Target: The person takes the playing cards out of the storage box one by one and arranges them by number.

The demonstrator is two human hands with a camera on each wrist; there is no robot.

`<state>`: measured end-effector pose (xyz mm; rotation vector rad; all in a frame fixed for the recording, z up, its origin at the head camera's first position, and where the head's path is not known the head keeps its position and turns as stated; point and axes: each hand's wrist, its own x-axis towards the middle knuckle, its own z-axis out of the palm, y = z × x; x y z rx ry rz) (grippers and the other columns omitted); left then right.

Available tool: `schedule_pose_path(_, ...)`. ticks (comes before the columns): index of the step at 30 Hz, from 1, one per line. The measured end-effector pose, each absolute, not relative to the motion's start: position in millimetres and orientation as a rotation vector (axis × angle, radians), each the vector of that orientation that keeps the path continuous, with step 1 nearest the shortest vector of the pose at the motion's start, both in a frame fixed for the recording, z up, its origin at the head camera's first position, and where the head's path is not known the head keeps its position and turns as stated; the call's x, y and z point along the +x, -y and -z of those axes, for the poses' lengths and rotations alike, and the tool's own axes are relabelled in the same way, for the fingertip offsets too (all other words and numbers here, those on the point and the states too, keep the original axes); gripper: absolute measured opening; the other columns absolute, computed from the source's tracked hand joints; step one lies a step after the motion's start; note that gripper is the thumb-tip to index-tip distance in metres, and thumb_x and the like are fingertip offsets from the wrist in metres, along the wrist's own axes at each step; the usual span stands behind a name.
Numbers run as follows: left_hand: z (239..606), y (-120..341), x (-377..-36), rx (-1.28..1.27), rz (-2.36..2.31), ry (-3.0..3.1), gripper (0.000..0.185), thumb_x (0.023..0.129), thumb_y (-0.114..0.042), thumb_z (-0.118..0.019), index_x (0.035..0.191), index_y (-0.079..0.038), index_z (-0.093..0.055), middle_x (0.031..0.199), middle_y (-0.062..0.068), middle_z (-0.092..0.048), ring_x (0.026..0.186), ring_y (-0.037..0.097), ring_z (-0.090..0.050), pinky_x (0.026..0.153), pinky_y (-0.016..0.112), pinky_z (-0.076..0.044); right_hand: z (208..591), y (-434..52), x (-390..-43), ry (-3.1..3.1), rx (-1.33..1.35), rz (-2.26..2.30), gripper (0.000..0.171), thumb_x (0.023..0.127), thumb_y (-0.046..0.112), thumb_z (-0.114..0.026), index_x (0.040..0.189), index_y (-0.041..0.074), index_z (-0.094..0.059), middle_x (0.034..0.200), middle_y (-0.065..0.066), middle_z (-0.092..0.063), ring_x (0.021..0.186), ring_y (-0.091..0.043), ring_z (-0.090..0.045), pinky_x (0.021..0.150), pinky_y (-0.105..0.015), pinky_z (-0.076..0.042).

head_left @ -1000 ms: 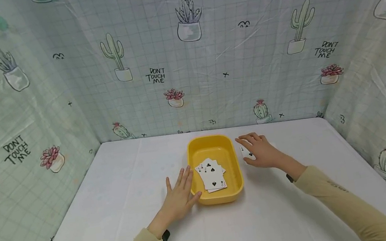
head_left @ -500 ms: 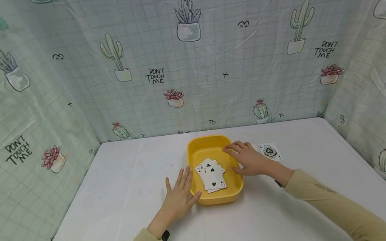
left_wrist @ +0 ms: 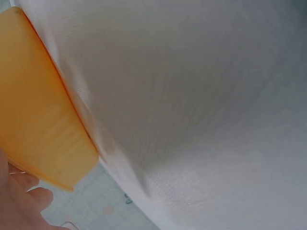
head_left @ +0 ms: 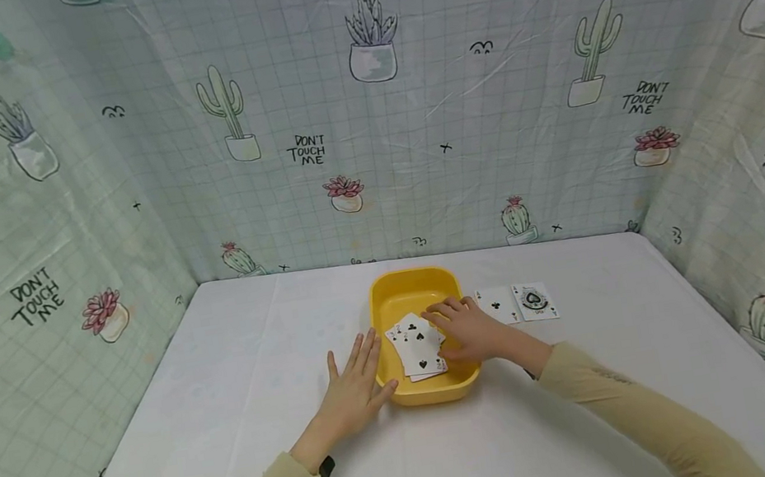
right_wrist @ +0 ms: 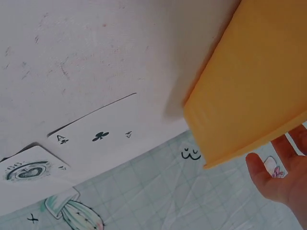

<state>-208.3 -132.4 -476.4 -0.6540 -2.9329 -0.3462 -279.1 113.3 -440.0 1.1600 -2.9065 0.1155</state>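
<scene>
A yellow plastic tray (head_left: 414,282) holds a small overlapping pile of playing cards (head_left: 418,349), faces up, with black pips. My left hand (head_left: 348,392) lies with spread, straight fingers against the tray's left rim; the left wrist view shows its fingers by the yellow wall (left_wrist: 43,96). My right hand (head_left: 471,331) reaches over the right rim into the tray, fingers loosely bent, fingertips at the right edge of the pile. To the right of the tray, the ace of clubs (head_left: 495,306) and the ace of spades (head_left: 536,302) lie side by side on the table.
The table (head_left: 278,338) has a white cover. A curtain (head_left: 438,96) printed with cacti hangs behind it and along both sides. In the right wrist view, the tray's outer wall (right_wrist: 254,81) stands close to the ace of clubs (right_wrist: 100,136).
My right hand has moved left from above the ace of clubs, across the tray's right rim, to the card pile. The two aces now show fully. My left hand stays in place.
</scene>
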Motion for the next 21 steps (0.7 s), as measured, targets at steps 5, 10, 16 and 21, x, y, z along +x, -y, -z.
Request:
schedule_pose_path(5,476,132,-208,-0.652,0.345,2.932,0.074,0.090,-0.052,-0.037,0.144,-0.008,-0.013,0.152,0.003,-0.007,0.140,0.022,-0.008,0.100,0.067,-0.007,450,-103,-280,2.938,1.147,-0.003,0.074,0.077,0.050,-0.060,0.136,0.012,-0.035,0.134,-0.005,-0.042,0.122,-0.025,-0.037,0.099,-0.054,-0.027)
schedule_pose_path(10,477,132,-209,-0.650,0.335,2.941,0.073,0.090,-0.052,-0.037,0.144,-0.008,-0.013,0.152,0.002,-0.005,0.140,0.021,-0.008,0.100,0.066,-0.007,458,-95,-282,2.958,1.151,0.081,0.078,0.076,0.059,-0.056,0.136,0.014,-0.036,0.135,-0.006,-0.041,0.123,-0.025,-0.036,0.101,-0.056,-0.025)
schedule_pose_path(16,477,133,-210,-0.657,0.336,2.937,0.073,0.090,-0.051,-0.037,0.144,-0.008,-0.013,0.152,0.002,-0.005,0.140,0.023,-0.009,0.100,0.066,-0.006,461,-89,-283,2.996,1.142,0.099,0.081,0.075,0.062,-0.054,0.136,0.013,-0.035,0.137,-0.007,-0.040,0.125,-0.026,-0.034,0.102,-0.058,-0.021)
schedule_pose_path(21,476,133,-209,-0.660,0.318,2.932,0.073,0.090,-0.052,-0.036,0.144,-0.007,-0.013,0.152,0.003,-0.006,0.140,0.024,-0.011,0.100,0.067,-0.008,459,-87,-281,3.006,1.138,0.128,0.084,0.074,0.064,-0.054,0.136,0.011,-0.036,0.136,-0.007,-0.042,0.124,-0.026,-0.035,0.102,-0.058,-0.022)
